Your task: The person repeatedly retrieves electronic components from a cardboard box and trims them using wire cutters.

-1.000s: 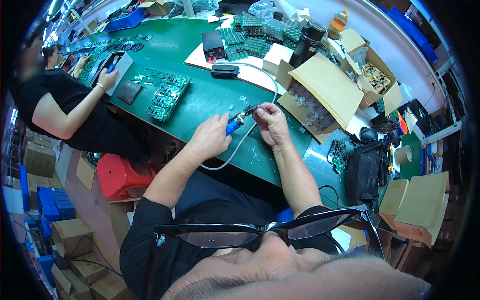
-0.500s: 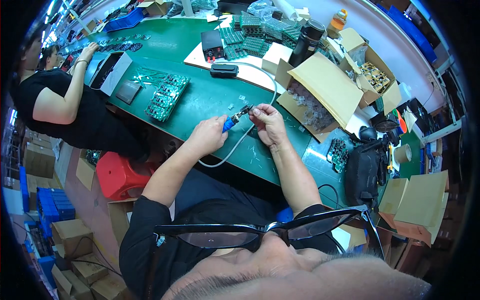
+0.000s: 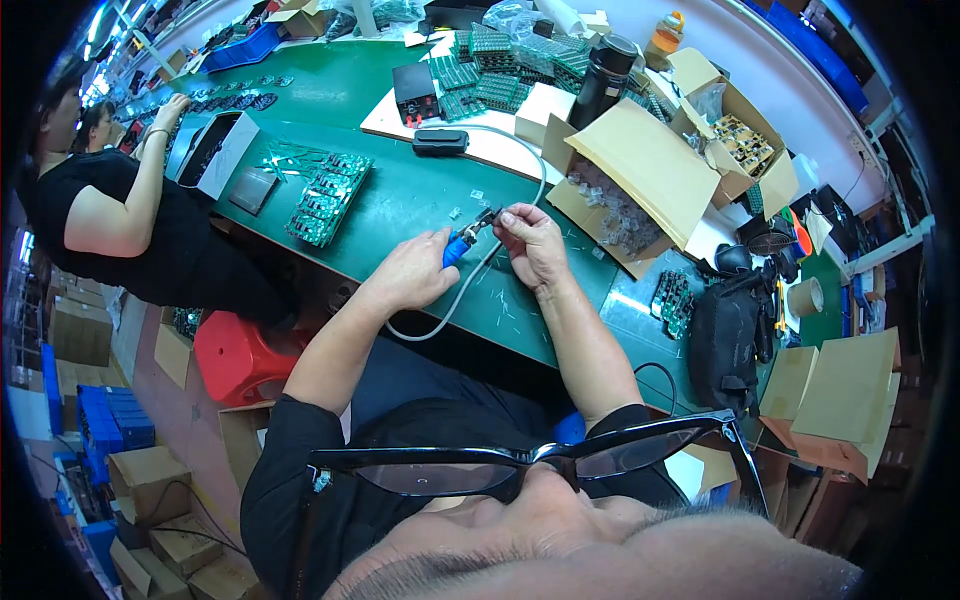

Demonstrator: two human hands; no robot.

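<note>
Head view has the left hand (image 3: 412, 272) closed around a blue-handled tool (image 3: 457, 249), its metal end right by a small dark part (image 3: 490, 216) pinched in the right hand (image 3: 536, 246); left of this grip lie stacked circuit boards (image 3: 331, 197), rightward an open cardboard box (image 3: 648, 165).

- Left hand (image 3: 410, 272): just left of centre, back upward, fingers curled in.
- Right hand (image 3: 535, 245): just right of centre, thumb and fingertips pinched.
- Left forearm (image 3: 335, 352): slants up rightward.
- Right forearm (image 3: 585, 342): leans up leftward.
</note>
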